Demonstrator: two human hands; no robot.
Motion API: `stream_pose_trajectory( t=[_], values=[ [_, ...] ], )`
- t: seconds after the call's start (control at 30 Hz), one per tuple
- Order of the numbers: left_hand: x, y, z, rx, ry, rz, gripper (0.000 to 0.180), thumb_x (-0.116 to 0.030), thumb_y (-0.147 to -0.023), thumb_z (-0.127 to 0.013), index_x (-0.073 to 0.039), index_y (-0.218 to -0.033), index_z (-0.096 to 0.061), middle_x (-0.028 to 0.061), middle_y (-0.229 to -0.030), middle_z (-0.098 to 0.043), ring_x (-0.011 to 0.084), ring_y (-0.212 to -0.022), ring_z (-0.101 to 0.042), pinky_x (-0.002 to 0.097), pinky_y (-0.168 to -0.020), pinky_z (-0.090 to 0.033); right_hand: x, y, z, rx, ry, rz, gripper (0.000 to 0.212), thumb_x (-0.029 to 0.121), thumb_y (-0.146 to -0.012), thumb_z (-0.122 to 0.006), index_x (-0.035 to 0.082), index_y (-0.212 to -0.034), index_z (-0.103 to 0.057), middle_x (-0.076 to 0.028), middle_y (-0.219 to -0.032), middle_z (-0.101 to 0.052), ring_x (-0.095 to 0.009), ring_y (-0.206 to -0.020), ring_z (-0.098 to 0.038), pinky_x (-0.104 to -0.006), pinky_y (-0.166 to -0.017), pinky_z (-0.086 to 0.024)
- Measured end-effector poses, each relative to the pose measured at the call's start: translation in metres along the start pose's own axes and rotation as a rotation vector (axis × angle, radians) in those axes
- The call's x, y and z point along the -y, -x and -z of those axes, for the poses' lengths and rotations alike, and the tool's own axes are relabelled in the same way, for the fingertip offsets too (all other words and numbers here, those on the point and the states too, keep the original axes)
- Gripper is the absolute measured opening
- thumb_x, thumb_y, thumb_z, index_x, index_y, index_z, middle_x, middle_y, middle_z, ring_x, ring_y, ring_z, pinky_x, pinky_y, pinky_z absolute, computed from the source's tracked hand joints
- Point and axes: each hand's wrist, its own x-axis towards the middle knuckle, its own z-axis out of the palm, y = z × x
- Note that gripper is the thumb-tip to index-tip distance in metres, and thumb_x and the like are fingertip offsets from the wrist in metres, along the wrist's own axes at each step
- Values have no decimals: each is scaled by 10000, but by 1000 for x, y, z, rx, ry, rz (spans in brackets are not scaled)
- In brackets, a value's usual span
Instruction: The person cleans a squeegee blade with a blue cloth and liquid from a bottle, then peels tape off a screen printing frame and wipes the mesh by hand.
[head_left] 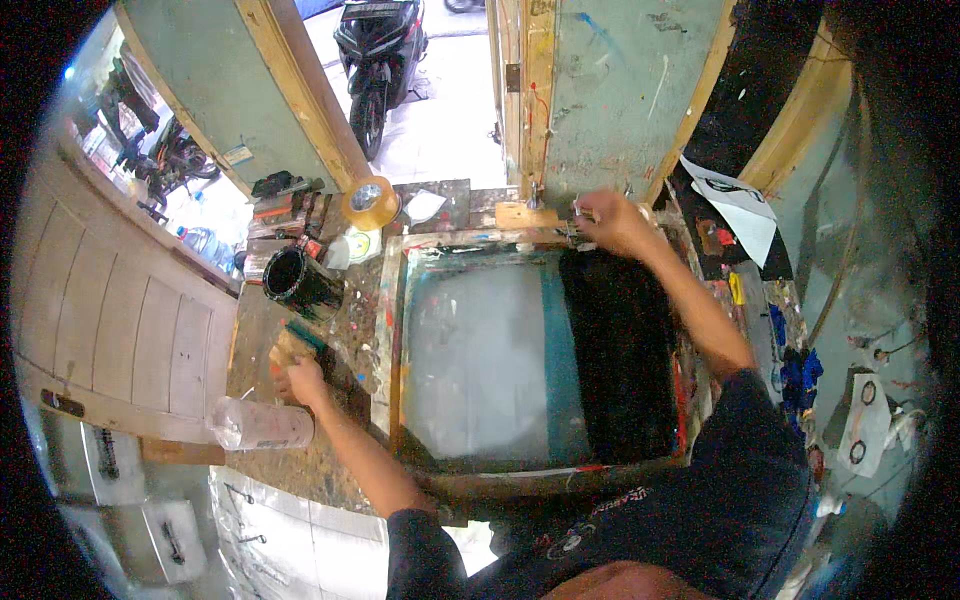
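A screen-printing frame (398, 340) lies flat on the worktable, its mesh (480, 350) pale grey with a teal strip and a wide black band on the right. At the table's left side my left hand (303, 382) is closed on a squeegee (292, 349) with a wooden handle and a dark green edge. Beyond the frame's far edge, my right hand (618, 225) reaches to the metal clamp hardware by a small wooden block (526, 215). Its fingers are bent together; whatever they pinch is too small to name.
A clear plastic bottle (262, 425) lies near my left hand. Farther back are an ink-blackened tub (290, 278) and a roll of tan tape (370, 203). A white printed sheet (735, 208) leans at the right. Outside the doorway stands a motorbike (375, 60).
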Motion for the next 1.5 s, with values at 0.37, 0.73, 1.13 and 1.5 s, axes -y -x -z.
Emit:
stream_pose_trajectory(
  t=[0.37,0.73,1.13,1.5],
  values=[
    [-6,-30,7,-26,-68,-101,641,-499,-867,-496,90,-1103,-581,320,-1070,-589,473,-973,-579,515,-847,-471,121,128,-32,367,-283,300,236,126,-802,-628,101,-1032,-673,-83,-1071,-622,-269,-1048,-548,-407,-945,-414],
    [-84,164,100,58,174,-644,346,-252,-886,-594,42,-1065,-567,240,-1006,-576,400,-958,-546,480,-847,-424,181,201,-40,648,-465,503,455,147,-638,-673,230,-1086,-661,-46,-961,-462,-244,-991,-460,-424,-870,-371],
    [-73,304,98,449,460,-578,197,-123,-896,-579,19,-1032,-592,208,-1016,-565,387,-987,-543,438,-876,-439,166,194,-30,687,-547,621,319,131,-665,-658,187,-979,-676,-45,-869,-404,-225,-894,-431,-369,-779,-342],
    [-73,305,89,445,408,-574,193,-136,-891,-578,9,-1018,-592,188,-985,-579,373,-928,-567,418,-820,-457,176,183,-46,822,-386,758,290,198,-714,-660,156,-998,-621,-87,-982,-489,-263,-1067,-459,-426,-924,-346]
  ],
)
